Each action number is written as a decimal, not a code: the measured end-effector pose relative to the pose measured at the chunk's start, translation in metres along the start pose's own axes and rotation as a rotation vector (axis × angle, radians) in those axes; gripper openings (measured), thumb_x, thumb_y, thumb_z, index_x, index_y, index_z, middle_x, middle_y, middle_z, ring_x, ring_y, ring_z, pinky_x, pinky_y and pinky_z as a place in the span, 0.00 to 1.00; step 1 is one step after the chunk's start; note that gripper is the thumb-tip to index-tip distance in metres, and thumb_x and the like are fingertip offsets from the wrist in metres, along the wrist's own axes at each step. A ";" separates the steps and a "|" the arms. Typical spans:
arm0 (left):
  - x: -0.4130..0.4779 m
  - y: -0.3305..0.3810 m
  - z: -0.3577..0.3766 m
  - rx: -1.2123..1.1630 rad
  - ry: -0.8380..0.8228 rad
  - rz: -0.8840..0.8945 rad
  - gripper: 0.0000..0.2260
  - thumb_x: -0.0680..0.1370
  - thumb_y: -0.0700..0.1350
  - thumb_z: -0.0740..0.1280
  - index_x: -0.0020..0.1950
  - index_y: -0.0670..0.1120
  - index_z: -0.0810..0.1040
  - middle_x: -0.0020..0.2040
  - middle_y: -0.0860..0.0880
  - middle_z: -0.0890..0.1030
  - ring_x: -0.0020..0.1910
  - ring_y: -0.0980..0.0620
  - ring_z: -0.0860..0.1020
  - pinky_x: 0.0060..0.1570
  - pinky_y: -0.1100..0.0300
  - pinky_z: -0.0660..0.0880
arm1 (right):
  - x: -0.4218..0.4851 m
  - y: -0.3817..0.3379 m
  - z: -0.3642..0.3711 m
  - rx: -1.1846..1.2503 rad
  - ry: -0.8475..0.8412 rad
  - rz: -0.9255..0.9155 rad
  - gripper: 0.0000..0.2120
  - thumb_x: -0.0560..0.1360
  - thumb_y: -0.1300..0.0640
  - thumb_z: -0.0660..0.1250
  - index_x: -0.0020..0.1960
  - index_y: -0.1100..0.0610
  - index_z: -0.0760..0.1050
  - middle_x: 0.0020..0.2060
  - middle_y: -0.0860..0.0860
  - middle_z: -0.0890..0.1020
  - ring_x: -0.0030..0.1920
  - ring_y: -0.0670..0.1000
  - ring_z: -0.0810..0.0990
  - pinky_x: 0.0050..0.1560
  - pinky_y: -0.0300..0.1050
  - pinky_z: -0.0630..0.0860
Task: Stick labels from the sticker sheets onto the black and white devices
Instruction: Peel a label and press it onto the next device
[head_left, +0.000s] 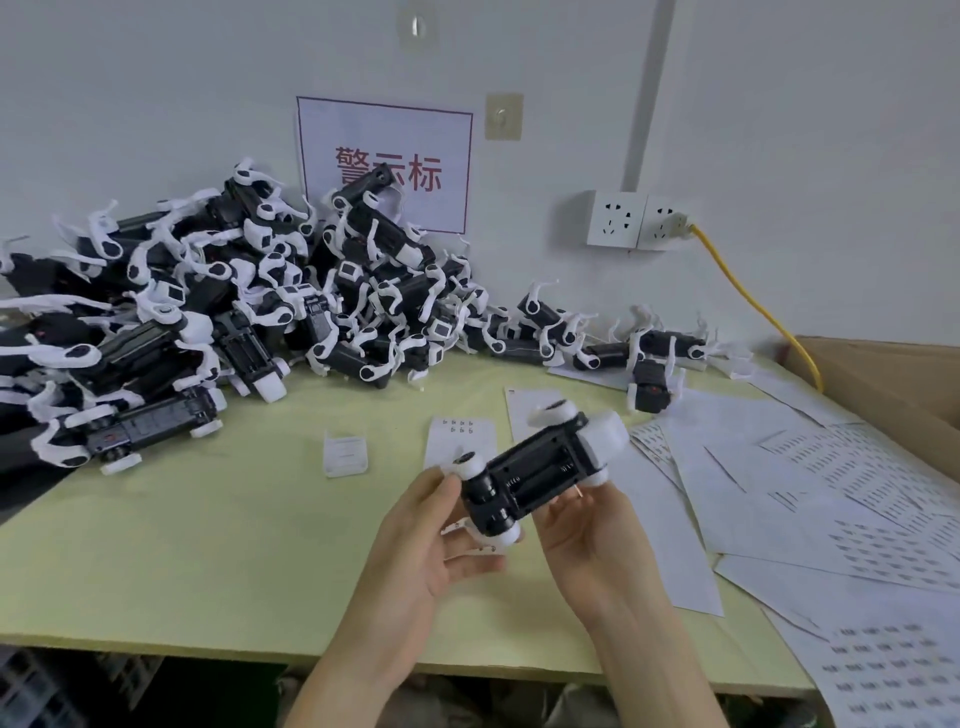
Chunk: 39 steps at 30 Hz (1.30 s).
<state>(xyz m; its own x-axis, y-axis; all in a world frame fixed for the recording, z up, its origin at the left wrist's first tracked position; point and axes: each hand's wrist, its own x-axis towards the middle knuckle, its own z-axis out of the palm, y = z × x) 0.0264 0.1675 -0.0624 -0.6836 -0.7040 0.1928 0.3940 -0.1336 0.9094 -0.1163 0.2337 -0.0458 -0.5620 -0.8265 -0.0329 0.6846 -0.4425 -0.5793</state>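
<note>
**Device held in both hands above the tabletop**

Nearest the camera, the left hand (415, 540) and the right hand (587, 525) together hold one black and white device (540, 467) in the air over the pale green tabletop (208, 545). The left fingers (467, 564) are curled on the device's lower end, beside its white rounded corners; the right fingers are closed under its far side, palm up. The device lies tilted, lower end toward the left hand, its open black underside facing up and a white rounded cap at the upper right end. Whether a label is stuck to it cannot be told.

Just behind the device, a small sheet (460, 439) with a few printed marks lies flat on the tabletop, and a small white packet (345, 454) lies to its left. To the right, many sticker sheets (831, 493) overlap and spread to the tabletop's edge, reaching a cardboard box (893, 384).

Farther back, a large pile (234, 291) of black and white devices fills the left and centre, against the wall. A few loose ones lie to its right; one (652, 387) rests on the sheets.

On the wall hang a sign (387, 166) with red characters and a double socket (636, 221), from which a yellow cable (753, 306) runs down behind the box.
</note>
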 end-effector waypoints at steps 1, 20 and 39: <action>0.001 -0.001 -0.001 -0.012 0.022 0.010 0.21 0.77 0.56 0.67 0.67 0.48 0.78 0.61 0.37 0.82 0.51 0.38 0.84 0.47 0.50 0.82 | -0.001 -0.001 -0.003 -0.046 -0.003 -0.022 0.11 0.78 0.66 0.61 0.41 0.58 0.80 0.33 0.50 0.80 0.31 0.46 0.79 0.34 0.38 0.80; -0.006 -0.005 0.007 0.295 -0.074 0.080 0.19 0.76 0.64 0.65 0.59 0.54 0.82 0.44 0.43 0.84 0.35 0.43 0.79 0.39 0.50 0.76 | -0.003 -0.012 -0.016 0.123 0.123 0.261 0.18 0.78 0.62 0.62 0.30 0.58 0.74 0.24 0.46 0.64 0.22 0.42 0.63 0.38 0.35 0.61; -0.007 -0.001 0.004 0.270 -0.127 0.047 0.19 0.75 0.58 0.70 0.63 0.54 0.83 0.50 0.46 0.85 0.43 0.51 0.79 0.45 0.60 0.77 | -0.015 -0.005 -0.005 -0.638 -0.263 -0.222 0.23 0.72 0.55 0.73 0.67 0.53 0.77 0.58 0.56 0.83 0.57 0.61 0.82 0.57 0.60 0.80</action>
<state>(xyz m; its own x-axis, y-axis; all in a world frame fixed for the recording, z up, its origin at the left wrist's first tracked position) 0.0289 0.1754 -0.0631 -0.7466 -0.6099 0.2657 0.2605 0.0994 0.9603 -0.1138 0.2507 -0.0466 -0.4713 -0.8326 0.2910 0.1178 -0.3864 -0.9148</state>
